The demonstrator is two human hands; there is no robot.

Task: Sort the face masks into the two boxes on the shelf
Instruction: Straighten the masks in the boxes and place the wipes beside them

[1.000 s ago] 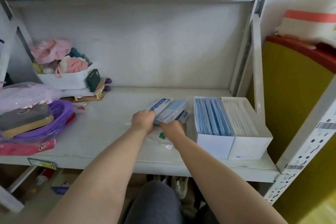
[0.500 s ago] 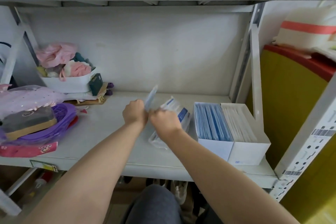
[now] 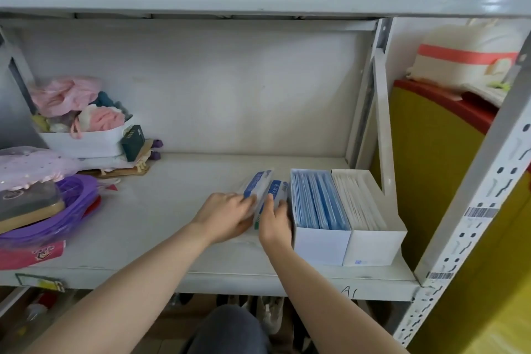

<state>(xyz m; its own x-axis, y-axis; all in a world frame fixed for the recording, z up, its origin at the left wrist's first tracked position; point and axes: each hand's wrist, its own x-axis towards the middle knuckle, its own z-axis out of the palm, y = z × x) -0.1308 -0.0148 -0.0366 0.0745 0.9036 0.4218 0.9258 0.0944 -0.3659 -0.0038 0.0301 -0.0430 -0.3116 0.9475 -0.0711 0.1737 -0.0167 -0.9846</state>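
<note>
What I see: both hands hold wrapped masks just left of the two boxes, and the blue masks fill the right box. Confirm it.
One thing is off. The head view shows the blue masks in the left box; the right box holds white masks. As stated, the left hand and right hand hold wrapped masks just left of the boxes.

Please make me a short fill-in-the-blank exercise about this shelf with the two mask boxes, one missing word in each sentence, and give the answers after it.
1. The masks in the left box are ____.
2. Those in the right box are ____.
3. The left hand and the right hand grip wrapped masks just to the ____ of both boxes.
4. The basket at the shelf's left end is ____ in colour.

Missing words: blue; white; left; purple.
</note>
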